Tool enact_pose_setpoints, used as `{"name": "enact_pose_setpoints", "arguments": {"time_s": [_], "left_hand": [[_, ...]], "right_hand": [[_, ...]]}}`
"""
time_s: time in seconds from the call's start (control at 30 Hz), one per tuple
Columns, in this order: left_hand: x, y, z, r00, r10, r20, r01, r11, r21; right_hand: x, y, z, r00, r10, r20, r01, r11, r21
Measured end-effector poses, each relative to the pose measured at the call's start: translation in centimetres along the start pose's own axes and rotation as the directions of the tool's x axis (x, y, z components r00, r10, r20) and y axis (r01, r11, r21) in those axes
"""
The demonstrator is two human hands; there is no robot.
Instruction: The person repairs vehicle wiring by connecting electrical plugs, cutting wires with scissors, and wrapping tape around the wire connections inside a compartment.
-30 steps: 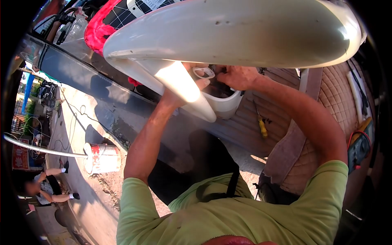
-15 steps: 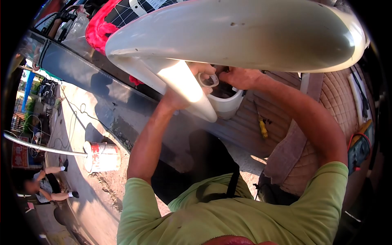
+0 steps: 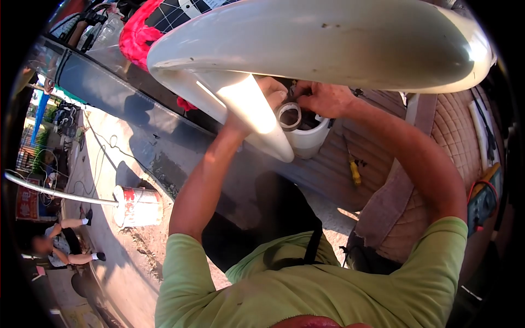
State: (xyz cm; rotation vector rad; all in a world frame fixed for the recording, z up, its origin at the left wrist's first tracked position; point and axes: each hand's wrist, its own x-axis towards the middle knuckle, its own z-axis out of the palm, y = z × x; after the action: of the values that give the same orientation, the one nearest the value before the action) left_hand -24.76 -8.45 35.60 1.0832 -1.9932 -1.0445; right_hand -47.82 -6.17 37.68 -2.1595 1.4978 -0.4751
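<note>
My left hand is partly hidden behind a strip of the cream plastic cover; its visible fingers are curled in. Close beside it, my right hand has thumb and fingers pressed together over something small that I cannot make out. Just below the fingers, a pale tape roll rests at the mouth of a white container. Dark contents show inside the container, too shaded to name. Above both hands, the large curved cover blocks part of the view.
A yellow-handled screwdriver lies on the brown ribbed surface right of the container. A multimeter with a red lead is at the far right. On the ground at left stands a white-and-red bucket; a person sits beyond.
The tape roll has moved from my left fingers down to the container's mouth. Both hands have shifted slightly upward and are close together; the view has moved a little.
</note>
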Motion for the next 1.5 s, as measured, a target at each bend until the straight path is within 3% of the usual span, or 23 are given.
{"name": "enact_pose_setpoints", "arguments": {"time_s": [0.13,0.23,0.43,0.73,0.93,1.03,1.13,1.23,1.33,1.43,1.5], "left_hand": [[0.3,1.8,-0.1,0.994,-0.057,0.093,0.053,0.997,0.048],[0.9,3.2,-0.1,0.990,-0.122,0.073,0.107,0.977,0.184],[1.5,4.3,-0.2,0.956,-0.260,0.138,0.226,0.948,0.222],[2.5,3.6,0.0,0.932,-0.257,0.257,0.154,0.920,0.361],[2.1,2.5,0.2,0.977,-0.157,0.146,0.101,0.938,0.332],[2.5,-0.8,0.0,0.991,-0.035,0.129,0.004,0.973,0.232],[2.3,-1.3,-0.2,0.986,-0.093,0.141,0.088,0.995,0.045],[2.2,-1.4,-0.5,0.978,-0.115,0.175,0.123,0.992,-0.038],[2.1,0.1,-0.5,0.975,-0.159,0.158,0.156,0.987,0.036],[1.1,1.8,-0.2,0.988,-0.134,0.083,0.126,0.988,0.093],[0.8,2.2,0.0,0.991,-0.124,0.045,0.118,0.985,0.127]], "right_hand": [[0.0,0.1,0.0,1.000,-0.014,-0.014,0.014,1.000,-0.028],[0.0,0.3,0.3,0.999,-0.028,-0.034,0.027,0.999,-0.023],[0.3,0.9,0.7,0.997,-0.066,-0.049,0.064,0.997,-0.047],[0.0,0.2,0.2,0.999,-0.037,-0.015,0.036,0.999,-0.027],[-0.3,-0.7,-0.4,0.996,-0.017,-0.085,0.021,0.999,0.048],[-1.7,-4.1,-2.6,0.999,-0.047,-0.001,0.047,0.994,-0.096],[-2.5,-5.5,-4.0,0.961,-0.018,0.278,0.040,0.996,-0.074],[-2.3,-4.2,-2.6,0.962,-0.124,0.241,0.171,0.968,-0.183],[-2.1,-3.9,-2.6,0.959,-0.034,0.282,0.083,0.983,-0.166],[-1.9,-3.1,-3.4,0.984,-0.029,0.173,0.016,0.997,0.078],[-1.8,-3.6,-4.7,0.975,-0.001,0.221,-0.030,0.990,0.137]]}}
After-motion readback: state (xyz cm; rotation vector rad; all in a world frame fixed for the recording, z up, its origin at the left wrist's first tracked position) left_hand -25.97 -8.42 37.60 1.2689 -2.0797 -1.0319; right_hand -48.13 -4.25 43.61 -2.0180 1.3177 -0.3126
